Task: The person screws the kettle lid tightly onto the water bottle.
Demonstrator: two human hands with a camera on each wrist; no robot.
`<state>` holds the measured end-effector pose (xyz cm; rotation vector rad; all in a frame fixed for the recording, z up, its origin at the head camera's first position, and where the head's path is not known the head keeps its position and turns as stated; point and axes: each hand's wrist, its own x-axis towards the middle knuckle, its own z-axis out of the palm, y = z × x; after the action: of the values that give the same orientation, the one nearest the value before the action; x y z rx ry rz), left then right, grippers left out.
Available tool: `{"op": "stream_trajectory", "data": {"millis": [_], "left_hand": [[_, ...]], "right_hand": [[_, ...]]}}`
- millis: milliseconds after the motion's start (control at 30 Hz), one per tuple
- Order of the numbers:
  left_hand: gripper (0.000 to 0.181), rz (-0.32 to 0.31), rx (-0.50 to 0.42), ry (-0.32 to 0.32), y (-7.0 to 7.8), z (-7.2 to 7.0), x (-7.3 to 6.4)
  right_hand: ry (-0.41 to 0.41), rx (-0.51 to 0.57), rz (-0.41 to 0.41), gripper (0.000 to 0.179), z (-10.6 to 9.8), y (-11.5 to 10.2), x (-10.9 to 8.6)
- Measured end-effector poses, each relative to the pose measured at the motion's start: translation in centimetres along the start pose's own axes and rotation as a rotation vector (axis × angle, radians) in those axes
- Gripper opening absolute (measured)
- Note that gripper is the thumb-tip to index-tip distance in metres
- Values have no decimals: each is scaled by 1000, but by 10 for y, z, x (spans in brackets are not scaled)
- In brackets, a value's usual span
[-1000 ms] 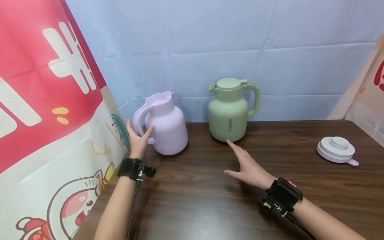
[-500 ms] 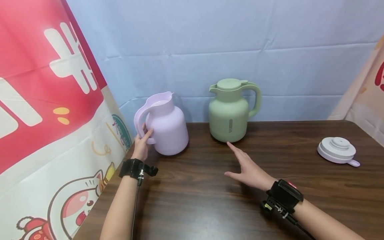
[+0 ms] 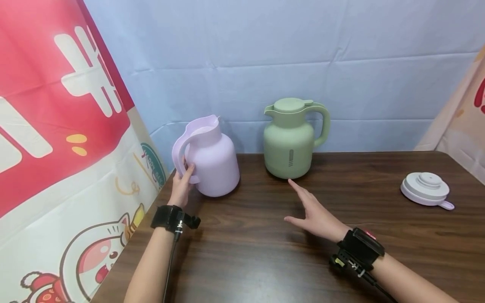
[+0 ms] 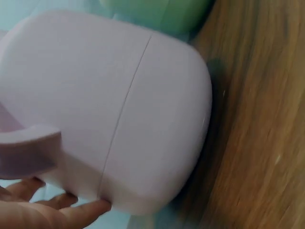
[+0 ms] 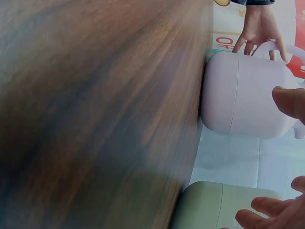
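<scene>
A lilac vacuum jug (image 3: pixel 214 164) without a lid stands at the left of the table, its handle (image 3: pixel 179 153) turned toward my left hand (image 3: pixel 179 187). The thumb of that hand lies at the lower end of the handle. In the left wrist view its fingertips (image 4: pixel 97 206) touch the side of the jug, fairly straight. A green vacuum jug (image 3: pixel 288 145) with its lid on stands upright to the right. My right hand (image 3: pixel 316 214) is held in front of the green jug, fingers extended and thumb apart, holding nothing.
A round white and lilac lid (image 3: pixel 425 188) with a small tab lies at the right of the brown wooden table (image 3: pixel 242 252). A pale blue cloth (image 3: pixel 242 63) hangs behind the jugs. A printed red and white cloth (image 3: pixel 75 168) borders the left side.
My left hand has moved in from the left of the handle to touch the jug. The lilac jug has shifted and turned slightly to the right. My right hand has stayed almost still.
</scene>
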<state>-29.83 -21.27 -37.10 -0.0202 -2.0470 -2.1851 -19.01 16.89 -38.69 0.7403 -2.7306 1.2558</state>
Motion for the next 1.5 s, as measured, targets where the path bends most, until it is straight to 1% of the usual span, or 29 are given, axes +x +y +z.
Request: {"op": "stream_trajectory", "data": {"millis": [133, 267, 367, 500, 633, 733, 900, 1033, 1167, 1300, 1400, 1500], "left_hand": [[67, 8, -9, 14, 0, 10, -10], [55, 33, -13, 32, -1, 21, -22], [50, 51, -45, 40, 0, 30, -30], [52, 73, -112, 18, 2, 42, -43], [54, 81, -147, -8, 4, 54, -57], [57, 90, -154, -27, 5, 62, -67], [59, 115, -148, -74, 5, 75, -82], [57, 135, -136, -106, 6, 83, -92], [55, 154, -107, -112, 8, 92, -102], [56, 167, -68, -134, 9, 100, -113], [58, 188, 0, -155, 10, 105, -121], [58, 217, 92, -172, 9, 108, -127]], "right_hand": [[0, -2, 1, 95, 1, -1, -2], [-2, 8, 7, 94, 1, -2, -4], [7, 16, 0, 94, 2, -3, -5], [21, 9, -8, 95, 2, -5, -4], [34, -14, -6, 96, 4, -8, -4], [48, -19, -10, 96, 5, -12, -4], [64, 6, -13, 95, 7, -21, -6], [71, 30, -12, 96, 9, -32, -9], [88, 45, -23, 99, 11, -44, -12], [110, 46, -48, 101, 14, -56, -15], [125, 37, -63, 100, 15, -61, -18], [140, 23, -66, 99, 16, -65, -20]]}}
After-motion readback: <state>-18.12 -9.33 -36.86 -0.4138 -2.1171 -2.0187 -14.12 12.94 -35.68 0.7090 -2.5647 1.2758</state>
